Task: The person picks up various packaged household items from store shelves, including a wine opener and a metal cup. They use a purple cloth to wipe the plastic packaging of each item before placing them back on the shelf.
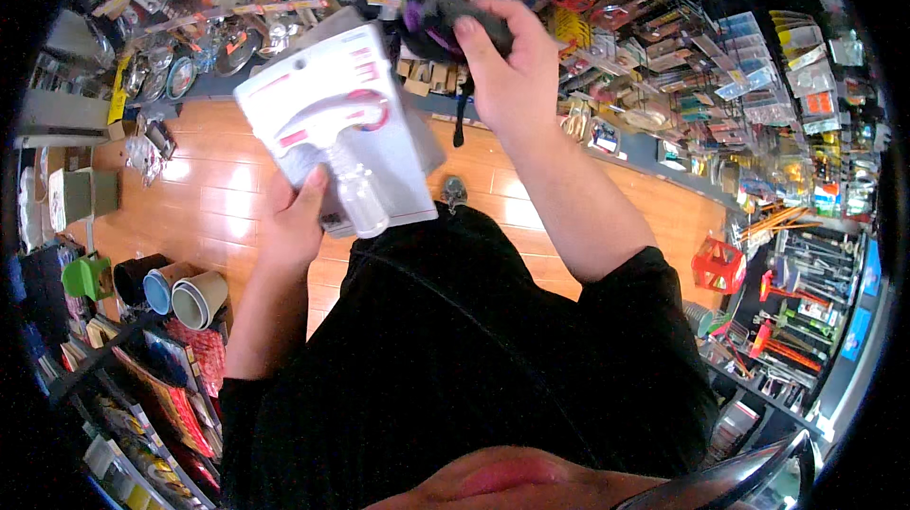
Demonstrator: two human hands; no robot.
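Observation:
My left hand (290, 215) grips a white blister card (327, 62) by its lower left edge, thumb on the front. A clear plastic blister on the card covers a pale handled utensil (341, 112) with a clear cylindrical lower part; its exact kind is hard to tell. At least one more grey card (426, 144) shows behind it. Up and to the right, my right hand (519, 62) is closed around a dark handheld object (441, 26) with purple trim, blurred. A black strap (460, 115) hangs below that object, which is close to the hanging goods.
Pegs of packaged goods (640, 48) line the wall ahead and to the right. Metal lids (234, 51) stand on a shelf at the left. Plastic bins (195, 300) are at the lower left, a red basket (718, 266) at the right. Wood-look floor (220, 183) lies between.

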